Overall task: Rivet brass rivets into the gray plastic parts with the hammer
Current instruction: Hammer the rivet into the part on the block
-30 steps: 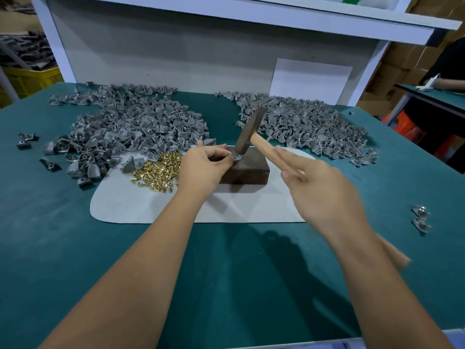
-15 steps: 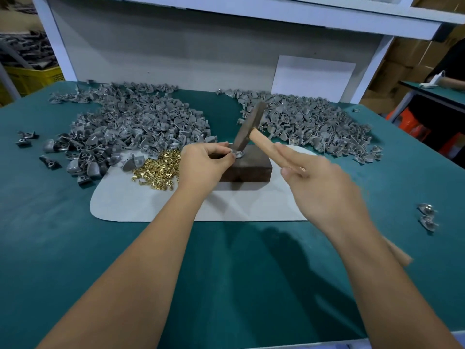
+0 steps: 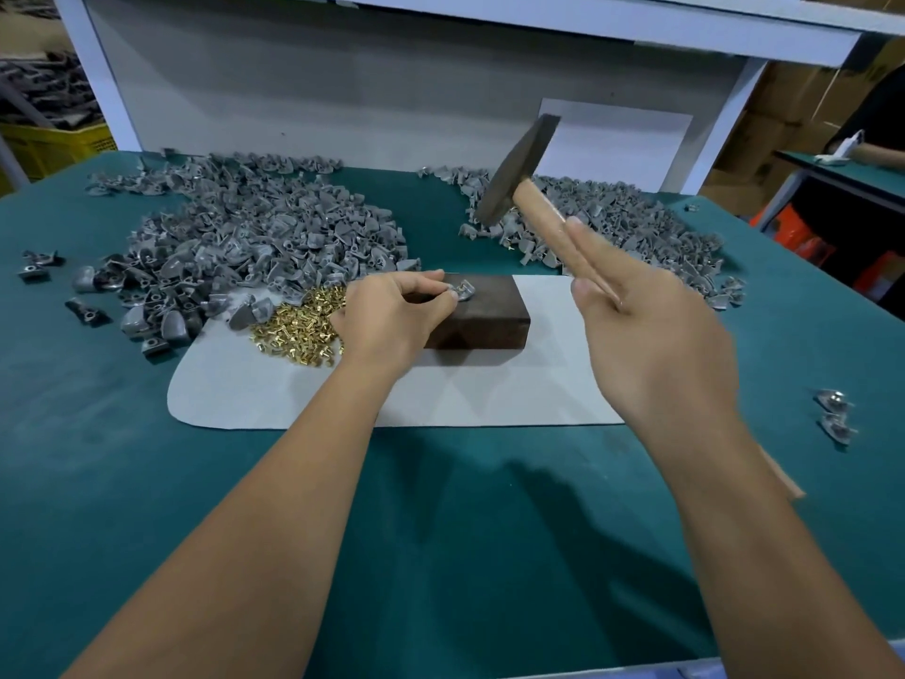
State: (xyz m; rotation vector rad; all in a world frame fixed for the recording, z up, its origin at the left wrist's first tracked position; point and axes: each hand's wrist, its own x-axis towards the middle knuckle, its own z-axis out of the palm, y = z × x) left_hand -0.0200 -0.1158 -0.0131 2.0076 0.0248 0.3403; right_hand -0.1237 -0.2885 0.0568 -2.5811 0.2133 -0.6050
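Left hand (image 3: 392, 321): your grip pinches one gray part (image 3: 463, 290) down on the dark block (image 3: 482, 316), mid-surface on the pale mat (image 3: 274, 394).
Right hand (image 3: 656, 335): you've got the hammer (image 3: 519, 174) by its wooden handle, index finger laid along it, head up above the block.
Brass rivets (image 3: 298, 325): little heap on the mat, just left of your left hand.
Gray parts: two big piles along the surface's far edge, left (image 3: 235, 237) and right (image 3: 627, 227).
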